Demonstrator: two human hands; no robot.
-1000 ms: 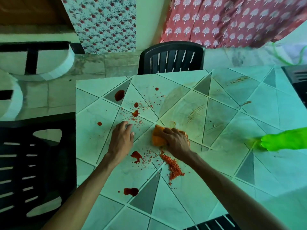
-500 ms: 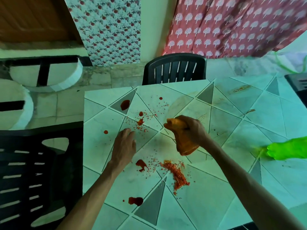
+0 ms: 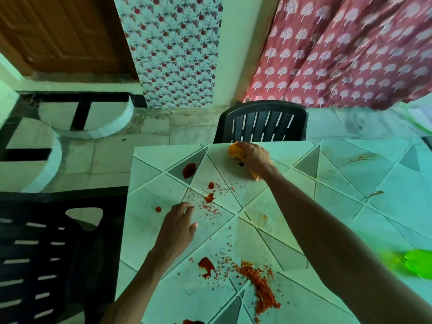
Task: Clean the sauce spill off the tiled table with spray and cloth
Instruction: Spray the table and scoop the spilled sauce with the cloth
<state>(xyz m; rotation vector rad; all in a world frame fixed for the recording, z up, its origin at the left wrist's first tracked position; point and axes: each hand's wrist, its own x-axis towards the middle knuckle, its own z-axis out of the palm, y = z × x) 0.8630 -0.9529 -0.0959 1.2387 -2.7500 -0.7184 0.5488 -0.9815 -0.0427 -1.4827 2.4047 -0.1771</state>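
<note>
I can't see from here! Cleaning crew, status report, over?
Right hand grips orange cloth at far edge of tiled table. Left hand open, resting on tiles among flakes. Sauce blots and flake pile unwiped.

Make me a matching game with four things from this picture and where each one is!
Things:
1. orange cloth
2. left hand
3. pile of red sauce crumbs
4. black chair

Places:
A. behind the far edge of the tiled table
B. on the tiles nearest the person
C. gripped by the right hand at the far edge
D. resting on the tiles among red specks, holding nothing

Pairs: 1-C, 2-D, 3-B, 4-A
</note>
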